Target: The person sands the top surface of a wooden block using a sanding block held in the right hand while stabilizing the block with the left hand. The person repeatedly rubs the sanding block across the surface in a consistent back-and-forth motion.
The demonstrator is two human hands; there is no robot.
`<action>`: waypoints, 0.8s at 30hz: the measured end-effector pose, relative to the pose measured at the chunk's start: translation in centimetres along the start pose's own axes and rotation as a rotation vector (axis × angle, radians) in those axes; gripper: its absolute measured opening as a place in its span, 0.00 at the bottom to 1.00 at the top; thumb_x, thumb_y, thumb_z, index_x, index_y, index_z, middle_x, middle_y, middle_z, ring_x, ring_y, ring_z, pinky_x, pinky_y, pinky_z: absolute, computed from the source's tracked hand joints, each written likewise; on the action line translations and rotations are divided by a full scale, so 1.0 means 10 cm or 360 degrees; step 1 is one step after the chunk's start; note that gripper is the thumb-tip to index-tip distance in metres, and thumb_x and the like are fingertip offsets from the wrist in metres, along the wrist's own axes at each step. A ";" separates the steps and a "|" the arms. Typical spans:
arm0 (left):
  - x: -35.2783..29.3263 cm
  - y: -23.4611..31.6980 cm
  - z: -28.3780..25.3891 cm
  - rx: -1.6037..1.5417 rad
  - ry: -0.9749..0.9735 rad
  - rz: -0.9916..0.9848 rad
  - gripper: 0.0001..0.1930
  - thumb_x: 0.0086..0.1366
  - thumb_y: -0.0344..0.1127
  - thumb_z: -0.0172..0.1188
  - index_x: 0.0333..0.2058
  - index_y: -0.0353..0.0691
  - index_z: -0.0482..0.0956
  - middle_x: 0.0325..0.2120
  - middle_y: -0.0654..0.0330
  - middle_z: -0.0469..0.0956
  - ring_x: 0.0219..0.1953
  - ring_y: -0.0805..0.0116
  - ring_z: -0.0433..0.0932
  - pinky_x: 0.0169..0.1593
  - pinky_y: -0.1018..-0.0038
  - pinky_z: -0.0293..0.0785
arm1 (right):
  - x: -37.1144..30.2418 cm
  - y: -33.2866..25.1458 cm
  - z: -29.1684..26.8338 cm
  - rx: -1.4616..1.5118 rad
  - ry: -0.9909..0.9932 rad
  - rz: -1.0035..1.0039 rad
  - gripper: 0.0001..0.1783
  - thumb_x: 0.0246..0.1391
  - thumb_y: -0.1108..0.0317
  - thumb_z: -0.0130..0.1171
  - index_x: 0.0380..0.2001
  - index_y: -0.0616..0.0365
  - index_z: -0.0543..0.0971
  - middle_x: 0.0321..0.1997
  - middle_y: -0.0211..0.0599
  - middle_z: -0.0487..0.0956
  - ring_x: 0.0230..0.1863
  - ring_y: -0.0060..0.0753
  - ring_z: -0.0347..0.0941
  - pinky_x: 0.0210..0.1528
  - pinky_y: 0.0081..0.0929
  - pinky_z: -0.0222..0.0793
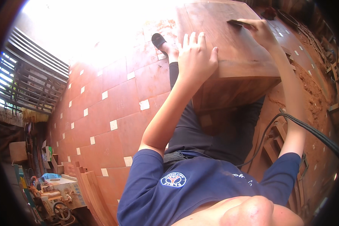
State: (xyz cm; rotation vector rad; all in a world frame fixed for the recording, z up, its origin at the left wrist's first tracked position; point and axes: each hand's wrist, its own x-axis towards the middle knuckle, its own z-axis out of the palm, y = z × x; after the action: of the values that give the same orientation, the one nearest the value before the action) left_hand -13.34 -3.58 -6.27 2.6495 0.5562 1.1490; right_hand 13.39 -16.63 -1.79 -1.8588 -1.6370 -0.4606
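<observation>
A large brown wooden box-like piece (222, 41) stands before me, between my legs, its broad smooth face turned up. My left hand (197, 56) lies on the left near corner of that face, fingers stretched out and holding nothing. Toward the far right of the same face, my right hand (260, 33) is closed around a thin, dark, flat tool (234, 23) resembling a scraper. The tool's tip points left and rests on or just above the wood; which of the two, I cannot tell. Its exact kind is not clear.
Reddish floor tiles (113, 101) with small white squares spread to the left. A machine with a handwheel (61, 211) stands lower left beside upright wooden boards (94, 196). A black cable (309, 128) runs past my right arm. Wood pieces (273, 150) lie on the right.
</observation>
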 end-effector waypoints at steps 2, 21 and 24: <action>-0.01 -0.01 0.01 0.0031 0.0011 0.0001 0.31 0.65 0.46 0.61 0.59 0.27 0.71 0.56 0.43 0.75 0.59 0.45 0.71 0.64 0.57 0.66 | -0.23 -0.35 -0.28 0.0144 -0.0097 0.0053 0.14 0.61 0.78 0.59 0.50 0.60 0.83 0.44 0.46 0.86 0.42 0.32 0.84 0.48 0.26 0.76; 0.04 0.01 -0.12 0.0086 -0.0259 -0.0087 0.27 0.66 0.51 0.60 0.53 0.32 0.77 0.52 0.46 0.78 0.56 0.48 0.76 0.59 0.60 0.71 | 0.53 -0.23 -0.11 0.0046 0.0064 0.0204 0.21 0.52 0.83 0.52 0.44 0.55 0.87 0.30 0.58 0.81 0.26 0.42 0.78 0.31 0.39 0.70; 0.09 0.07 -0.09 0.0009 -0.0300 -0.0090 0.25 0.66 0.51 0.60 0.49 0.32 0.79 0.49 0.47 0.79 0.53 0.48 0.77 0.58 0.61 0.72 | 0.45 0.43 0.39 -0.0486 0.0362 -0.0027 0.17 0.55 0.81 0.58 0.47 0.61 0.84 0.43 0.47 0.86 0.44 0.40 0.84 0.51 0.29 0.76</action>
State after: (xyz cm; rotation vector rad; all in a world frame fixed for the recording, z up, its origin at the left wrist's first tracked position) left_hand -13.26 -3.85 -4.87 2.6899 0.5951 0.8707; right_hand 17.84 -10.91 -2.88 -1.9241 -1.4938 -0.9378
